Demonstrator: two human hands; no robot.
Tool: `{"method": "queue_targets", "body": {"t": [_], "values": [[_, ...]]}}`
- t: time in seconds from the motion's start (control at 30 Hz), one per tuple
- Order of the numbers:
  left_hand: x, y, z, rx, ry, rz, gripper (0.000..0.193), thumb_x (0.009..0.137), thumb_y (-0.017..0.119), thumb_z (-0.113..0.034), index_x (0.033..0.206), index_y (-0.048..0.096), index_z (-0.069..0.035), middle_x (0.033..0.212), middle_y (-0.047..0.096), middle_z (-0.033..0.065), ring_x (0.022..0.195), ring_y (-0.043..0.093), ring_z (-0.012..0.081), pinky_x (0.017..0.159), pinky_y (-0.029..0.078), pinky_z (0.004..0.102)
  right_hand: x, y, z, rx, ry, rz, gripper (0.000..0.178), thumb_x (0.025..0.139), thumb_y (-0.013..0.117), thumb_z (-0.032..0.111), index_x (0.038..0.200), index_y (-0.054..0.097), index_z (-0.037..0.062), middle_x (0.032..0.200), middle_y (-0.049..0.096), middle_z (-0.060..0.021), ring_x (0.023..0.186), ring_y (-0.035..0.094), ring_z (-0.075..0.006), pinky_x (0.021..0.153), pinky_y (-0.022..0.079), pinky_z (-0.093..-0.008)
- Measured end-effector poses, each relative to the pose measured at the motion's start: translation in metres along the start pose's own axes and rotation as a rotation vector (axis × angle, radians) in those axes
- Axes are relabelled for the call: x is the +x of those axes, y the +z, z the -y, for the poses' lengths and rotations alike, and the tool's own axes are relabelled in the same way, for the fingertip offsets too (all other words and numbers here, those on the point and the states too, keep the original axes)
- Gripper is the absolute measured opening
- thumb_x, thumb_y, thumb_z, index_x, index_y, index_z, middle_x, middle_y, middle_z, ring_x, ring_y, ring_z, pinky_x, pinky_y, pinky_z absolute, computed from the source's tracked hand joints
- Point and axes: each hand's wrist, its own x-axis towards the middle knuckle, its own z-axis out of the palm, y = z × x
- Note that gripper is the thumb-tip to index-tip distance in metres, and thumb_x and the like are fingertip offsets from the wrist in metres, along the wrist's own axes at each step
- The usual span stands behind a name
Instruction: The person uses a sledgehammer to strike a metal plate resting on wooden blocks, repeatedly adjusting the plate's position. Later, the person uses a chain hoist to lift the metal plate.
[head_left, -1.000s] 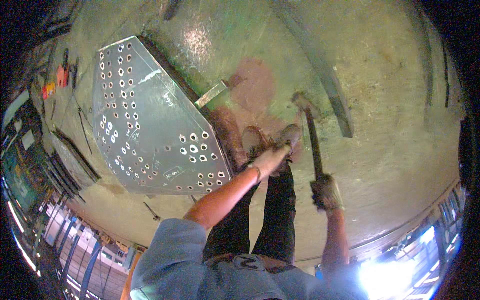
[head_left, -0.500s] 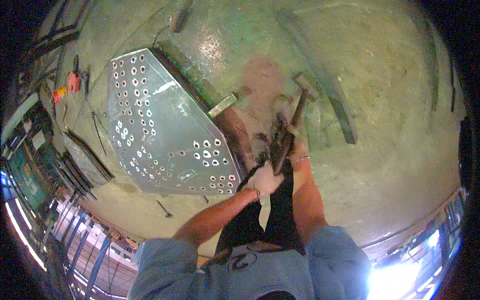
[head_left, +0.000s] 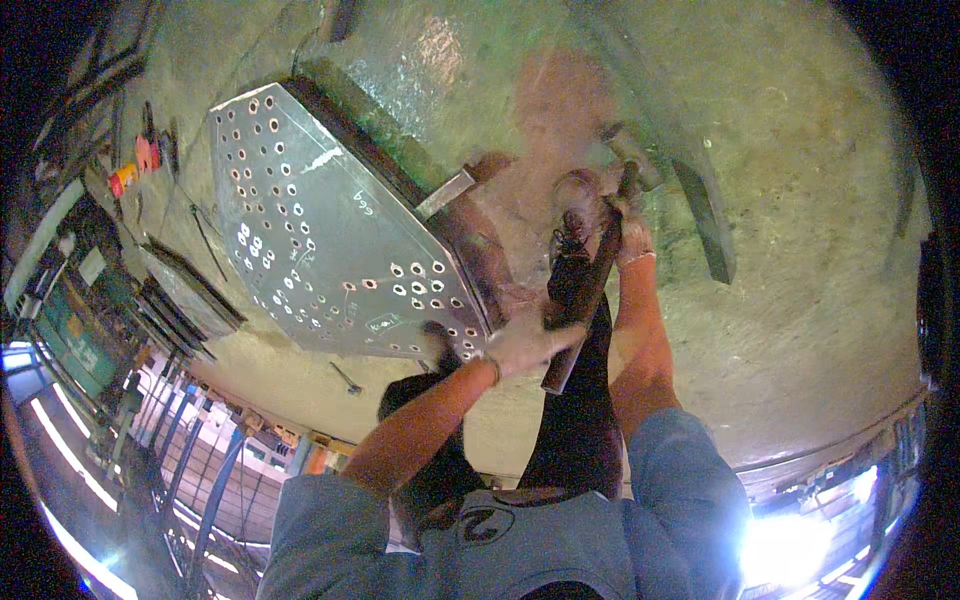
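Note:
A sledgehammer [head_left: 590, 285] slants across in front of my legs, its blocky head up and to the right and its handle end down toward me. Just below the head, my right hand [head_left: 630, 232] is closed around the handle. My left hand [head_left: 532, 338] lies across the lower handle with its fingers over it, slightly blurred. To the left rests a large grey steel plate [head_left: 335, 220] with many punched holes and chalk marks. A short flat metal bar [head_left: 445, 194] sticks out from the plate's right edge, apart from the hammer.
A long dark steel bar [head_left: 705, 225] lies on the floor [head_left: 800, 300] to the right. Stacked metal pieces [head_left: 180, 300], an orange-red tool [head_left: 147, 152] and a small rod-like tool [head_left: 345, 378] are at left. My shoe [head_left: 572, 228] stands beside the hammer.
The hammer head has moved up and to the right, and my right hand has slid nearer to it. My legs have stepped apart, one foot now by the plate's lower edge.

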Motion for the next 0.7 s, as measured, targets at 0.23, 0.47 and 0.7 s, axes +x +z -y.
{"method": "queue_targets", "body": {"t": [0.23,0.47,0.7], "values": [[0.088,-0.05,0.041,0.432,-0.26,-0.337,0.099,0.08,0.058,-0.069,0.14,0.034,0.007,0.117,0.062,0.0248,0.098,0.065,0.0359,0.086,0.052,0.0397,-0.018,0.034,0.061,0.456,0.465,-0.087,0.023,0.089,0.059,0.025,0.1,0.064,0.0059,0.083,0.065,-0.0067,0.069,0.06,-0.0184,0.058,0.047,-0.0313],[0.199,-0.181,0.143,1.071,-0.309,-0.831,0.107,0.075,0.065,-0.065,0.149,0.021,-0.003,0.144,0.04,0.0198,0.129,0.044,0.0368,0.102,0.041,0.0497,-0.031,0.047,0.032,0.336,0.474,-0.114,0.022,0.09,0.061,0.026,0.1,0.063,0.0068,0.075,0.061,-0.0041,0.057,0.055,-0.0171,0.051,0.045,-0.0303],[0.251,-0.221,0.197,1.103,-0.184,-0.766,0.045,0.082,0.061,-0.023,0.122,0.049,-0.007,0.106,0.061,0.0125,0.092,0.065,0.0298,0.07,0.055,0.0443,-0.033,0.055,0.092,0.395,0.533,-0.191,0.021,0.089,0.065,0.027,0.099,0.062,0.0088,0.068,0.054,-0.0004,0.054,0.052,-0.0151,0.048,0.044,-0.0278]]}}
